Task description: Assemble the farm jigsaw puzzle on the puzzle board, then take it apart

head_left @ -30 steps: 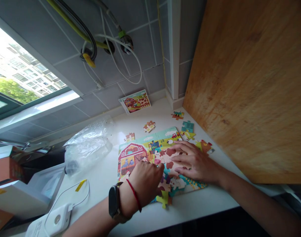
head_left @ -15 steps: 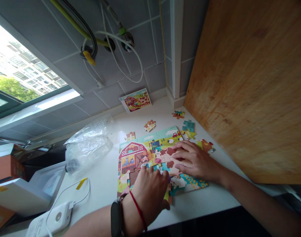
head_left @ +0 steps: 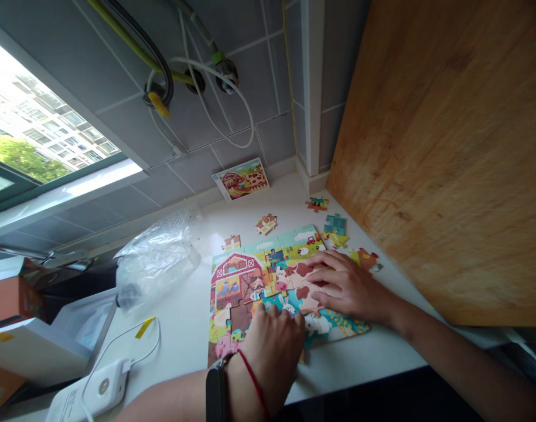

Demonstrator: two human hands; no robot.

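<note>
A farm jigsaw puzzle (head_left: 241,281), largely joined, lies on the white counter with a red barn, a cow, a rabbit and sheep on it. My left hand (head_left: 272,343), with a dark watch and red cord at the wrist, is over its lower middle. The fingers there are curled and pressed down; their tips and anything under them are hidden. A brown bit of puzzle (head_left: 302,356) shows beside that hand at the puzzle's near edge. My right hand (head_left: 344,287) rests on the puzzle's right side, fingers spread over the cow and holding nothing.
Loose puzzle pieces (head_left: 266,223) lie behind the puzzle, with more pieces (head_left: 335,224) along its right. A picture card (head_left: 242,179) leans on the tiled wall. Clear plastic bag (head_left: 160,258), white power bank (head_left: 92,390) and boxes (head_left: 21,293) are at left; a wooden board (head_left: 443,164) stands right.
My left hand has moved slightly down and toward me, uncovering more of the rabbit and the pink pig area. My right hand has stayed in place.
</note>
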